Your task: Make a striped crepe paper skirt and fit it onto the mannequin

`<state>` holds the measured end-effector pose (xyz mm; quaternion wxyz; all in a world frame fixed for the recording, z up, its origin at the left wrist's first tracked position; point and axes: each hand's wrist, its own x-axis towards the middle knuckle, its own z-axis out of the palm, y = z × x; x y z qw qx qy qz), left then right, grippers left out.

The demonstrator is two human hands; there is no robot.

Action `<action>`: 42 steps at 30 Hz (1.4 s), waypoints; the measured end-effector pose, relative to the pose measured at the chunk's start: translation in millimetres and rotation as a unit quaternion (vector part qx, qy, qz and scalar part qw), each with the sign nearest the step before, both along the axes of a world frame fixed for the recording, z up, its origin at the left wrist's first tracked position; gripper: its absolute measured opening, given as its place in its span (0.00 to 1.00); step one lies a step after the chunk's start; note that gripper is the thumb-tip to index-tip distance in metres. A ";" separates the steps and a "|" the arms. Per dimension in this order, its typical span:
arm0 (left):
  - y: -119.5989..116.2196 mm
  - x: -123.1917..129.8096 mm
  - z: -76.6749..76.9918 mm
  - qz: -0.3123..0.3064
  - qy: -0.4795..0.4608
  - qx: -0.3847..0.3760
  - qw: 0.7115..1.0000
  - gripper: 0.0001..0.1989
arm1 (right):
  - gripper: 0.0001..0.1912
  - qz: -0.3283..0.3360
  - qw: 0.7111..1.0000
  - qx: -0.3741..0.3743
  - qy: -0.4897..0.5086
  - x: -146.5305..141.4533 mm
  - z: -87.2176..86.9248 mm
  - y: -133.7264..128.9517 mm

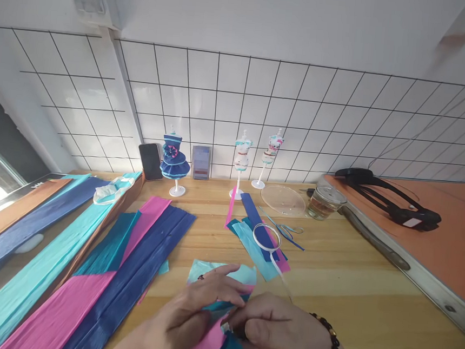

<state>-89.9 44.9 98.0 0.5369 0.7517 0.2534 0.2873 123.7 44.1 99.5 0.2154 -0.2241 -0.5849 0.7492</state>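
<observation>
Near the front edge of the table, my left hand (198, 307) lies over layered crepe paper (222, 271) in light blue, pink and teal. Its fingers reach across the sheets while the thumb is tucked against them. Beside it, my right hand (280, 328) is closed at the paper's edge, fingertips meeting those of the left. A small whitish bit shows at the right fingertips; its kind is unclear. A roll of white tape (266, 237) rests on paper strips, its loose end trailing toward my right hand.
Long crepe paper strips (126, 274) cover the left side. Scissors (290, 231) lie right of the tape. Behind stand a mini dress form in a blue dress (174, 161), two other dress forms (242, 156), a phone (150, 162) and a glass cup (324, 203). A black headset (393, 197) lies at right.
</observation>
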 end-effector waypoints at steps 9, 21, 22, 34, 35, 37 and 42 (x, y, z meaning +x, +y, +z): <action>-10.9 0.9 14.2 0.019 0.016 0.003 1.000 0.14 | 0.29 0.015 0.998 -0.053 -0.009 1.5 -15.0 -3.1; -1.9 -9.6 12.1 0.072 0.057 0.095 0.991 0.06 | 0.26 -0.014 1.000 0.012 -0.023 4.5 -8.1 2.6; -0.2 -10.6 10.9 0.076 0.058 0.103 0.990 0.08 | 0.24 -0.019 0.999 0.023 -0.035 4.9 -8.0 3.0; 4.0 -12.2 6.3 0.104 0.095 0.142 0.980 0.15 | 0.19 -0.087 0.973 0.141 -0.161 8.1 5.1 -3.2; 4.1 -12.3 5.5 0.108 0.094 0.147 0.979 0.16 | 0.19 -0.088 0.969 0.157 -0.169 8.3 7.0 -3.3; 4.7 -12.9 3.9 0.099 0.093 0.165 0.977 0.17 | 0.18 -0.094 0.962 0.183 -0.181 8.4 10.8 -3.5; 7.1 -14.0 1.0 0.100 0.097 0.201 0.970 0.29 | 0.16 -0.113 0.946 0.222 -0.210 8.9 16.5 -4.6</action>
